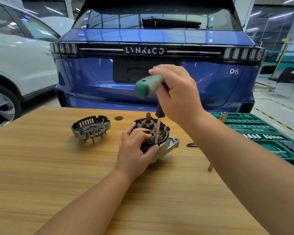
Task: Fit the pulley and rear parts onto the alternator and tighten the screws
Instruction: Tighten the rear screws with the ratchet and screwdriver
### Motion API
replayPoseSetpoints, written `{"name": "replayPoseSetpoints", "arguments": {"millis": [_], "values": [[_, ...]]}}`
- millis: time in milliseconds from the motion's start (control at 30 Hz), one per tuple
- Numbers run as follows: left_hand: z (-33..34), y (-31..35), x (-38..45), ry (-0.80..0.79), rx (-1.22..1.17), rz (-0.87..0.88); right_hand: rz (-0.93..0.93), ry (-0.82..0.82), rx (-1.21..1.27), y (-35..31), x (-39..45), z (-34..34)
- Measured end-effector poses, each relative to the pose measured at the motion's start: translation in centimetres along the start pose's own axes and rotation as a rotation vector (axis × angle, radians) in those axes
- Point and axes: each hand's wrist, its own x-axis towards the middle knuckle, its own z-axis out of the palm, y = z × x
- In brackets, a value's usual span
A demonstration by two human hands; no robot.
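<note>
The alternator (157, 133) sits near the middle of the wooden table (58, 175), its shaft pointing up and its copper windings exposed around the bearing, with the silver housing and a mounting ear turned toward the right. The left hand (134, 148) grips the alternator from the near left side, fingers curled over the windings and the thumb pressed against the housing rim close to where the tool comes down. The right hand (178, 94) is wrapped around the screwdriver (153, 99), holding it by its green and grey handle, which is blurred; the metal shank runs nearly straight down and its socket tip meets the edge of the alternator just beside the left thumb. To the left of the alternator, apart from it, the rear cover (91, 128) rests on the table, a dark slotted ring with metal studs poking out beneath it. A small dark round disc (118, 118) lies on the table behind, between the cover and the alternator. On the right, a few loose screws (191, 144) lie near the mounting ear, and a small metal bit (210, 167) lies closer to the near edge under the right forearm. A green socket set case (261, 133) lies open at the right edge of the table, rows of sockets in its slots. Beyond the table stands the back of a blue car (92, 70), with a white car (19, 61) to its left.
</note>
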Motion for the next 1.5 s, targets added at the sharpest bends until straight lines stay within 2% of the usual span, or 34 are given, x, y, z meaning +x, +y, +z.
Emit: {"name": "replayPoseSetpoints", "arguments": {"millis": [100, 200, 333, 400, 533, 600, 667, 733, 800, 900, 967, 1033, 1067, 1200, 1300, 1367, 1500], "values": [[0.1, 0.1, 0.0, 0.004, -0.003, 0.007, -0.082, -0.158, -0.099, -0.1, 0.8, -0.6], [0.1, 0.1, -0.1, 0.011, 0.000, 0.006, -0.079, -0.337, -0.089, -0.5, 1.4, -1.1], [0.1, 0.2, -0.1, 0.014, 0.006, 0.005, -0.044, -0.427, -0.121, -1.6, 2.9, -1.5], [0.2, 0.1, -0.1, 0.016, 0.009, 0.008, 0.050, -0.550, -0.205, -1.9, 4.2, -1.5], [0.1, 0.1, -0.2, 0.009, 0.014, 0.008, 0.426, -0.705, -0.198, -2.3, 6.6, -2.2], [0.1, 0.1, -0.1, 0.003, 0.025, 0.004, 0.716, -0.689, 0.068, -2.4, 6.8, -2.7], [0.1, 0.1, -0.1, 0.003, 0.031, 0.007, 1.011, -0.584, 0.424, -2.2, 6.4, -2.9], [0.1, 0.1, 0.0, 0.007, 0.029, 0.011, 1.224, -0.467, 0.759, -1.9, 5.7, -2.8], [0.1, 0.0, 0.0, 0.012, 0.019, 0.018, 1.344, -0.344, 1.009, -1.6, 4.8, -2.5], [0.1, -0.1, 0.0, 0.014, 0.014, 0.018, 1.427, -0.085, 1.222, -1.1, 3.9, -1.7], [0.1, -0.1, 0.0, 0.013, 0.016, 0.019, 1.376, 0.092, 1.276, -1.0, 3.2, -1.2], [0.1, -0.2, 0.0, 0.009, 0.016, 0.016, 1.218, 0.190, 1.264, -0.9, 2.1, -0.7], [0.1, -0.2, 0.0, 0.006, 0.016, 0.016, 1.106, 0.198, 1.165, -0.8, 1.5, -0.5], [0.2, -0.2, 0.1, 0.008, 0.017, 0.017, 0.490, 0.086, 0.478, -0.1, -0.1, -0.5], [0.2, -0.2, 0.0, 0.009, 0.011, 0.012, 0.132, -0.012, 0.117, 0.6, -0.1, -0.7], [0.2, -0.2, 0.0, 0.004, 0.009, 0.007, 0.004, -0.129, -0.025, 0.4, 0.3, -1.0], [0.2, -0.1, -0.1, 0.008, 0.005, 0.004, -0.027, -0.398, -0.090, 0.0, 1.5, -1.7]]}}
